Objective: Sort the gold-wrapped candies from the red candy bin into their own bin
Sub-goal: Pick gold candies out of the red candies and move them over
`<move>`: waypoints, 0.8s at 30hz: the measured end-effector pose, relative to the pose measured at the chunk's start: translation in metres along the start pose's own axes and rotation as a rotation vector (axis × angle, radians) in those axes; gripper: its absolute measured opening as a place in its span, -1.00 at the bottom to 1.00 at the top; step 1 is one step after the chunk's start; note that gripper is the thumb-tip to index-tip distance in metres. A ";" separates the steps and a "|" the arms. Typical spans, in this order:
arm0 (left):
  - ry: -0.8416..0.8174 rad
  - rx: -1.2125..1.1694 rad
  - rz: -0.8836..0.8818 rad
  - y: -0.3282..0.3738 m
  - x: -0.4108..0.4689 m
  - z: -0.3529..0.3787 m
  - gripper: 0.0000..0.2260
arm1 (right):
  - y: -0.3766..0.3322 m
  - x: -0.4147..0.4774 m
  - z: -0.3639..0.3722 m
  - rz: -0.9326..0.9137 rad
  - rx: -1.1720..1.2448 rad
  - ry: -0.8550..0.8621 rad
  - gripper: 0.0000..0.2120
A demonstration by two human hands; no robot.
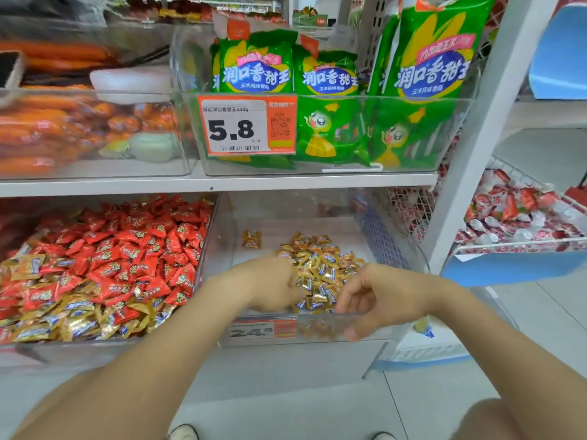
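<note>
Left hand [270, 285] reaches into the clear bin [317, 223] on the right, fingertips hidden at the left edge of the gold candy pile [324, 265]; I cannot tell its grip. Right hand [381, 298] hangs over that bin's near rim, fingers loosely curled, nothing visible in them. Unsorted gold candies [73, 325] lie along the near side of the red candy bin [208, 236], left.

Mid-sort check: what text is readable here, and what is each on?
"5.8", "双汇润口香甜王240g": orange price tag on upper clear bin.
"润口香甜王", "玉米风味香肠": green bags.
"24", then a small unclear digit: lower price tag on gold candy bin.
Red candies, gold candies, QR code: too blurred to read.
</note>
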State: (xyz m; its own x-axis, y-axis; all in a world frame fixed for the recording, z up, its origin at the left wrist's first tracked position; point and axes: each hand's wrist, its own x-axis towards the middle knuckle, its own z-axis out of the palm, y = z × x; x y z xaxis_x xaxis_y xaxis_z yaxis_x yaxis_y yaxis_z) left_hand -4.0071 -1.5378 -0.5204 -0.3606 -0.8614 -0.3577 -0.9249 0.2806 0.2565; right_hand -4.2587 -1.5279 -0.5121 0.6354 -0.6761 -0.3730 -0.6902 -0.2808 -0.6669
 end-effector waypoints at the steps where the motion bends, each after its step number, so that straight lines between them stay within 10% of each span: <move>1: -0.070 -0.035 0.018 -0.003 -0.011 -0.004 -0.49 | 0.000 -0.002 0.001 -0.016 -0.031 0.010 -0.80; 5: -0.125 0.034 0.068 -0.014 -0.047 -0.013 -0.65 | -0.002 -0.001 0.001 -0.070 -0.090 0.154 -0.92; 12: 0.375 0.231 -0.004 -0.002 -0.050 -0.011 -0.81 | 0.010 0.005 -0.001 -0.049 -0.285 0.466 -0.91; 19: 0.275 0.301 0.021 -0.005 -0.045 0.010 -0.83 | -0.025 0.036 0.018 0.045 -0.372 0.315 -0.78; 24: 0.525 0.227 0.185 -0.019 -0.068 -0.013 -0.74 | -0.093 0.063 0.030 -0.108 -0.192 0.524 -0.78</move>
State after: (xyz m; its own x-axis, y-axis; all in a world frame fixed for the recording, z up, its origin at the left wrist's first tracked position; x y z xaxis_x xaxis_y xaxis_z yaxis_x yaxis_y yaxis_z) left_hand -3.9634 -1.4905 -0.4896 -0.4634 -0.8675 0.1806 -0.8761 0.4792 0.0536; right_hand -4.1441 -1.5238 -0.4926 0.4834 -0.8704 0.0933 -0.7124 -0.4530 -0.5359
